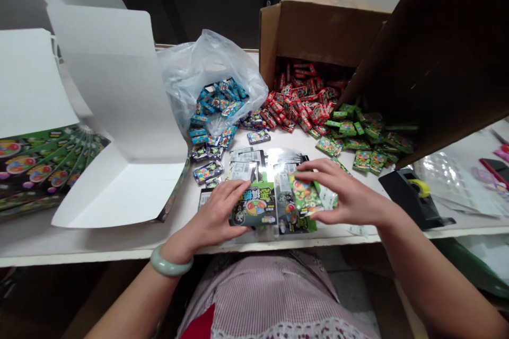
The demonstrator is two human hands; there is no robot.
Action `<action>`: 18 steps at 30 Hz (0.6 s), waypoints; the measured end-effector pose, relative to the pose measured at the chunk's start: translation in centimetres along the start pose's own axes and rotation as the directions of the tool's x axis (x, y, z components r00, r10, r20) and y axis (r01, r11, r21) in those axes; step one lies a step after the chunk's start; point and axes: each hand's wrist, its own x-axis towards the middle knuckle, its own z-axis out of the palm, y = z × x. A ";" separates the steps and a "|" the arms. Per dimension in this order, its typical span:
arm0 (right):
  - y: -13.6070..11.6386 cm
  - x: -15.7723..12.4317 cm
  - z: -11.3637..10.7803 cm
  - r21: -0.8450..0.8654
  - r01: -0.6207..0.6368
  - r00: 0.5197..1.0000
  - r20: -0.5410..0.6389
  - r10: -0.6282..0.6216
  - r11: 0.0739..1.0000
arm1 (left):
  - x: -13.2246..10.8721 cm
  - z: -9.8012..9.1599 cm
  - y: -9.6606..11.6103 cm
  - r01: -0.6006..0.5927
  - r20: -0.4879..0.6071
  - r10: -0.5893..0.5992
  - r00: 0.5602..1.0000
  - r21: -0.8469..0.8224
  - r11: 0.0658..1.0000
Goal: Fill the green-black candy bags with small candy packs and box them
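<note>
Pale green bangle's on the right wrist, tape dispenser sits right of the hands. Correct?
No: the pale green bangle is on the wrist of the left hand, not the right, as the head view shows. The black tape dispenser does sit right of the hands.

The dark packet [253,204] is black and green, printed with round red and yellow sweets, and the bright green packet [304,194] carries similar colours. Red packets [296,106], blue packets [217,103] and green packets [363,135] lie in separate heaps, and the garment [258,296] shows fine pink-and-white stripes with white lace edging
</note>
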 end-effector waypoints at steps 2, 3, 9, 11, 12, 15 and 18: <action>-0.3 0.0 -0.4 0.017 0.001 1.000 0.003 -0.001 1.000 | 0.1 0.0 0.0 0.002 -0.014 -0.002 1.000 0.002 1.000; -0.5 0.1 -0.5 0.022 0.012 0.999 0.039 -0.013 1.000 | 0.1 0.0 0.1 -0.002 -0.022 0.002 1.000 -0.001 1.000; -1.4 1.4 0.6 -0.092 0.021 0.984 0.177 -0.004 0.996 | 0.4 0.0 0.2 -0.045 -0.053 0.044 0.998 -0.011 0.999; -1.4 1.6 0.8 -0.141 0.021 0.981 0.194 0.007 0.990 | 0.4 0.0 0.2 -0.048 -0.039 0.048 0.998 -0.006 0.999; -1.4 1.7 0.8 -0.157 0.025 0.979 0.204 0.008 0.987 | 0.3 0.0 0.3 -0.047 -0.027 0.047 0.999 -0.005 0.999; -1.3 1.8 1.0 -0.165 0.045 0.974 0.228 -0.007 0.985 | 0.3 0.1 0.5 -0.057 0.020 0.057 0.998 -0.025 0.998; -1.1 2.0 1.1 -0.140 0.059 0.973 0.229 -0.026 0.988 | 0.7 0.2 0.8 -0.069 0.037 0.073 0.997 -0.099 0.993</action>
